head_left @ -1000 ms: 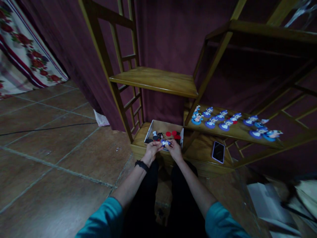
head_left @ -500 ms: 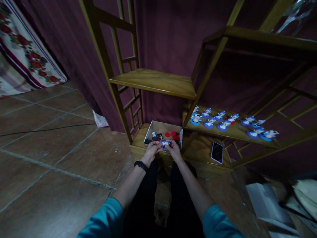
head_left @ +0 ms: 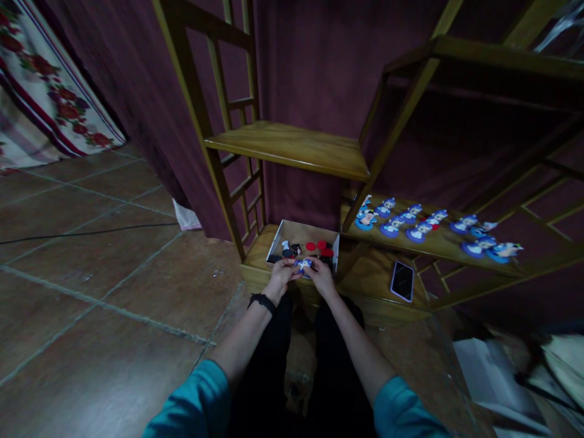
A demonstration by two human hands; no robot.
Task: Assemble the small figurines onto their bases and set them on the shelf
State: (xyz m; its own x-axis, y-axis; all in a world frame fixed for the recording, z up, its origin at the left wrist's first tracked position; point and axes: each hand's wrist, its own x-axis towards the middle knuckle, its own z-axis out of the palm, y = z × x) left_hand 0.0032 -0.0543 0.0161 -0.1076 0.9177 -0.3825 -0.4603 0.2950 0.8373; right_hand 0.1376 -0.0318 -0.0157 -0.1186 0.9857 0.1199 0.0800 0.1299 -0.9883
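Observation:
Between my two hands is a small white and purple figurine (head_left: 304, 264), pinched by the fingers of both. My left hand (head_left: 281, 277), with a black band on its wrist, grips its left side. On the other side my right hand (head_left: 320, 275) has its fingers closed on the figurine. Just beyond them stands an open cardboard box (head_left: 305, 230), its near part hidden by the hands. Inside it lie red round pieces (head_left: 311, 246), a small white piece (head_left: 285, 244) and some dark pieces.
Several purple and blue figurines (head_left: 418, 230) stand on the raised shelf (head_left: 444, 248) at right. A phone (head_left: 402, 281) lies on the lower board. A wooden shelf (head_left: 285, 144) juts out above the box. A white box (head_left: 495, 377) sits on the floor at lower right.
The view has shifted slightly, so the shelves at right sit a little further right. Both hands keep hold of the figurine, which looks slightly turned.

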